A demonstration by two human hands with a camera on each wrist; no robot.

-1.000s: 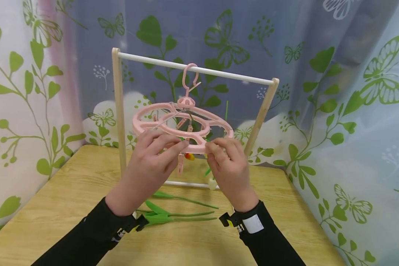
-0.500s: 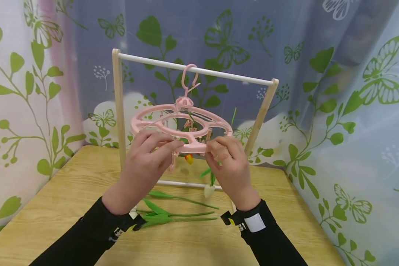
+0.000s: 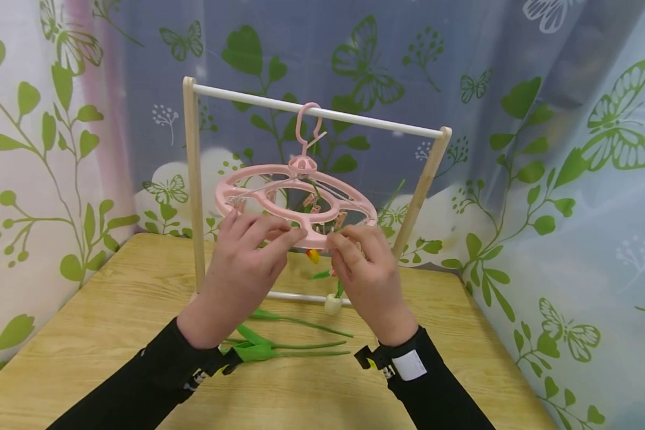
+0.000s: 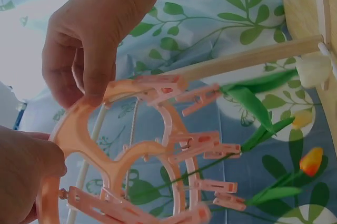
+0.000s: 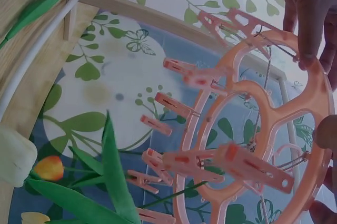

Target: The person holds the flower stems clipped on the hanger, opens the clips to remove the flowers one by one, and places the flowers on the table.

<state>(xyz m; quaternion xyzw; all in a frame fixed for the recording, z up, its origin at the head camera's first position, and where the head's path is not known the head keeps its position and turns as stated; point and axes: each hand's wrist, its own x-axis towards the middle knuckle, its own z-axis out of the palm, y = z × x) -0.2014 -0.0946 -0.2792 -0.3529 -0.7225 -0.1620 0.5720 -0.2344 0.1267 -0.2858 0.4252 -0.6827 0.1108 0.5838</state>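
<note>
A pink round clip hanger (image 3: 260, 171) hangs by its hook from a white bar. My left hand (image 3: 247, 266) pinches its front rim left of the middle, and my right hand (image 3: 371, 269) pinches the same rim a little to the right. Pink clothespins (image 4: 197, 142) dangle around the rings in both wrist views. Artificial tulips hang heads down from some of them: a white tulip (image 3: 333, 304), a red-and-yellow tulip (image 5: 49, 168) and a yellow tulip (image 4: 302, 119). In the head view, my hands hide part of the near rim and its clips.
The wooden rack (image 3: 193, 191) with its white top bar (image 3: 376, 121) stands on a wood-grain table (image 3: 435, 370). Several green stems with leaves (image 3: 255, 346) lie in front of it, partly behind my left wrist. Leaf-and-butterfly curtains (image 3: 570, 197) surround the table.
The hanger has shifted and tilted slightly between my hands. The hanging clips and white tulip have swung, and the green stem behind leans further right. Both hands keep their grip on the rim.
</note>
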